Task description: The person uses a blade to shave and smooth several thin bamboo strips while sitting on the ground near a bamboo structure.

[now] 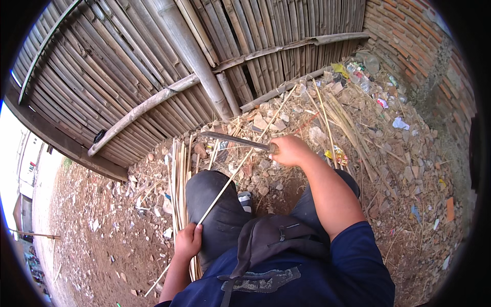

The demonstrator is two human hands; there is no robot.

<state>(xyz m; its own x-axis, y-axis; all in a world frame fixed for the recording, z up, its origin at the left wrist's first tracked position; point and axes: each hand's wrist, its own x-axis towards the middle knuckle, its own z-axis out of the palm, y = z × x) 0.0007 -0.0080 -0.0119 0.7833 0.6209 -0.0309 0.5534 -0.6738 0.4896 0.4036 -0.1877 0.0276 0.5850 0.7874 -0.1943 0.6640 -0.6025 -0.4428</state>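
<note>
My left hand (188,240) is closed around a long, thin bamboo strip (221,191) beside my left thigh. The strip slants up across my left knee to the far right, and its lower end sticks out behind my hand. My right hand (290,151) grips the handle of a long-bladed knife (235,138) in front of my right knee. Its dark blade points left and crosses the strip near the handle; whether the two touch, I cannot tell. Close by my left leg lies a bundle of pale bamboo strips (178,192), partly hidden by my leg and hand.
A bamboo-slat wall (138,66) rises ahead, meeting a brick wall (409,38) on the right. More long strips (353,130) lie on the rubble-strewn ground at the right. Plastic litter (360,79) gathers in the far corner. My black bag (279,238) rests at my lap.
</note>
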